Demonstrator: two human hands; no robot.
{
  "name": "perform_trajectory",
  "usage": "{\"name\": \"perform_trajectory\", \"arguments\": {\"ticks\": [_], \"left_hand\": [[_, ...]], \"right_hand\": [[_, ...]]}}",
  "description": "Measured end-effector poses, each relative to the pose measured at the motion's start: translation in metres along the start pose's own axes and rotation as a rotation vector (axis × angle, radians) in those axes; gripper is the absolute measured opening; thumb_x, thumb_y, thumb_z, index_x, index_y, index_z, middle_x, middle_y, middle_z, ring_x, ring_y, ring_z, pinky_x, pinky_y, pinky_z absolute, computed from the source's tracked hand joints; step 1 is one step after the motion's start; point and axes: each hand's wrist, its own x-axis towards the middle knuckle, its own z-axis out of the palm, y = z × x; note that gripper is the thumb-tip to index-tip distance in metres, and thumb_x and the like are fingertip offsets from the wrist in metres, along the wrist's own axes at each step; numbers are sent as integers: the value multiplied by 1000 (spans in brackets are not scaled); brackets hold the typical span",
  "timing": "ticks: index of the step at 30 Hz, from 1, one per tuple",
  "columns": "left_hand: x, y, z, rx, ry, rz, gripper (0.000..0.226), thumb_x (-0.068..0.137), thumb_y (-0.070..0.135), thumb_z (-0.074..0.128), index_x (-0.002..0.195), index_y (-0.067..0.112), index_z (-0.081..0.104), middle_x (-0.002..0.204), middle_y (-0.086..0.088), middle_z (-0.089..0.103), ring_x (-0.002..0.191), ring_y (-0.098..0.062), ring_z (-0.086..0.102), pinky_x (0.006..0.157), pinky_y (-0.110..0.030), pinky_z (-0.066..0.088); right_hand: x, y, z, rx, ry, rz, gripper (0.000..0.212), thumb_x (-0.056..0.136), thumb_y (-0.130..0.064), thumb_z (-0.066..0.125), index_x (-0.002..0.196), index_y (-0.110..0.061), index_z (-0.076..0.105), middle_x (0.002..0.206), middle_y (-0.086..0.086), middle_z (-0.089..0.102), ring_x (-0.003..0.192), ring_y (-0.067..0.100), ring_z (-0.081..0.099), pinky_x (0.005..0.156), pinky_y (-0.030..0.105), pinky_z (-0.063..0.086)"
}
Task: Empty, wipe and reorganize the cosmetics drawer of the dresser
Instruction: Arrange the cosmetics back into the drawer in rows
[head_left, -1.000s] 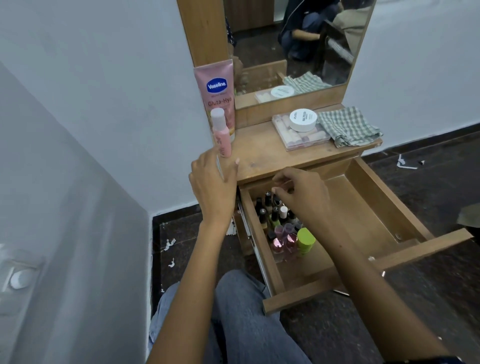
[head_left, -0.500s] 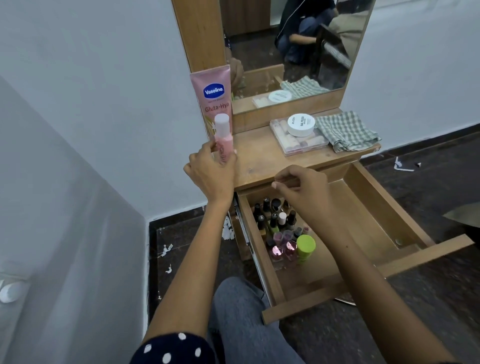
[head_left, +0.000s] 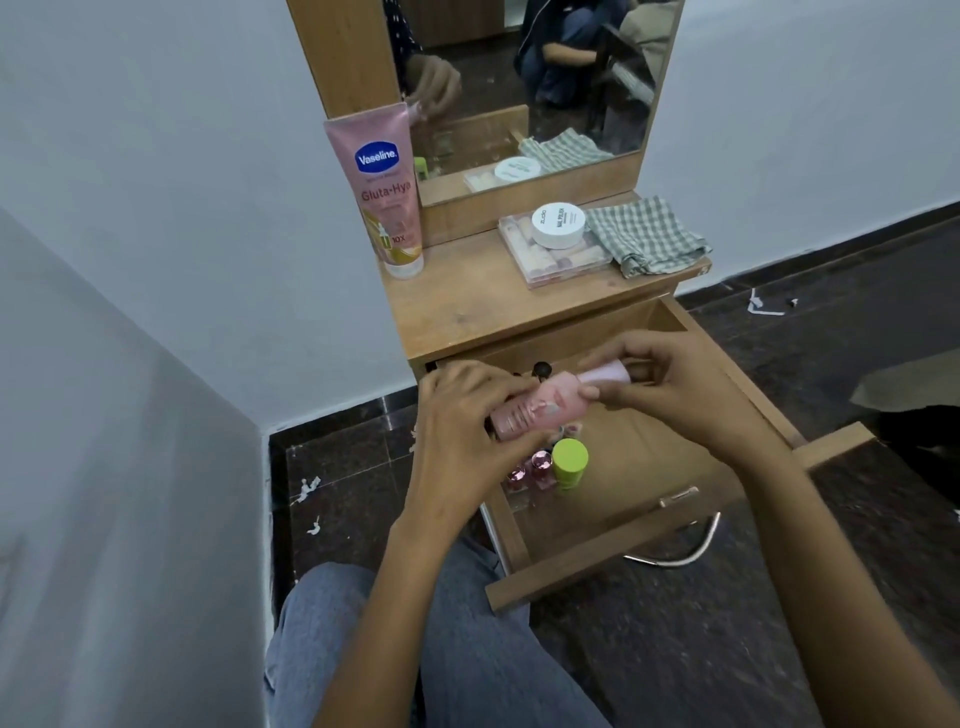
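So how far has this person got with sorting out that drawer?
Well along, it seems. Small nail-polish bottles and a green-capped jar stand grouped at one side of the open wooden drawer. Both hands, left and right, hold a pink bottle over it. Left on the dresser top: pink Vaseline tube, clear box, white jar, checked cloth.

One head view, looking forward and down. It sits close above the open drawer (head_left: 639, 467), facing the mirror (head_left: 530, 78)

Matt wooden drawer (head_left: 613, 574), glossy pink plastic bottle (head_left: 540, 410), checked woven cloth (head_left: 647, 234), polished dark stone floor (head_left: 675, 649), curved metal handle (head_left: 680, 551).
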Motion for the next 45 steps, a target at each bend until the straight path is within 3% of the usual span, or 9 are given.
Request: {"name": "perform_trajectory", "arguments": {"ticks": [3, 12, 19, 26, 30, 34, 37, 42, 45], "left_hand": [[-13, 3, -1, -67, -22, -74, 42, 80, 58, 58, 105, 28, 70, 105, 16, 65, 104, -5, 53, 92, -28, 33], [-30, -6, 0, -46, 59, -278, 32, 88, 42, 59, 111, 23, 69, 113, 10, 64, 110, -10, 55, 95, -48, 42], [-23, -5, 3, 54, 33, -256, 36, 92, 40, 53, 122, 23, 63, 125, 8, 60, 118, -13, 50, 100, -39, 35], [0, -2, 13, 199, -202, -213, 63, 95, 61, 25, 143, 23, 40, 154, 2, 27, 142, -14, 21, 112, -37, 12], [23, -14, 21, 317, -377, -233, 71, 95, 61, 10, 151, 20, 17, 159, -2, 1, 146, -13, -8, 113, -37, -14], [36, -29, 27, 481, -497, -284, 71, 94, 59, 7, 152, 17, 4, 159, -5, -11, 144, -15, -18, 111, -40, -19], [38, -30, 31, 519, -527, -294, 70, 96, 58, 9, 152, 17, -2, 158, -5, -16, 144, -15, -19, 112, -41, -18], [37, -31, 33, 478, -511, -307, 68, 97, 56, 12, 152, 17, -2, 157, -5, -17, 144, -14, -18, 113, -41, -16], [35, -32, 35, 473, -489, -302, 68, 97, 56, 12, 152, 17, -3, 157, -4, -19, 143, -14, -20, 112, -39, -19]], "right_hand": [[-16, 11, -21, 36, -144, 105, 22, 67, -5, 80, 88, -5, 72, 86, 2, 74, 78, 13, 70, 68, 19, 55], [-25, 43, -7, -235, -262, 380, 29, 63, -18, 87, 85, -18, 68, 89, 1, 70, 84, 17, 68, 74, 30, 55], [-17, 47, 16, -437, -426, 619, 37, 82, -17, 73, 116, -18, 58, 112, 8, 63, 79, 15, 61, 61, 25, 53], [-7, 52, 36, -625, -589, 658, 48, 96, -22, 48, 140, -15, 31, 128, 17, 54, 106, 30, 59, 84, 38, 51], [8, 42, 23, -785, -382, 570, 37, 95, -25, 51, 131, -16, 49, 129, 11, 57, 116, 28, 53, 91, 34, 44], [41, 22, 14, -635, 120, 311, 13, 91, -29, 58, 87, -19, 65, 89, 2, 71, 87, 21, 64, 78, 37, 53], [85, 13, 23, -590, 348, 90, 15, 90, -24, 58, 99, -14, 65, 98, 4, 67, 89, 19, 60, 76, 33, 48], [160, 26, 32, -690, 342, -39, 43, 88, -25, 59, 126, -5, 53, 137, 19, 47, 128, 33, 43, 103, 43, 39], [184, 38, 29, -709, 297, 58, 50, 88, -30, 60, 131, -5, 48, 149, 24, 29, 139, 39, 27, 110, 48, 31]]}}
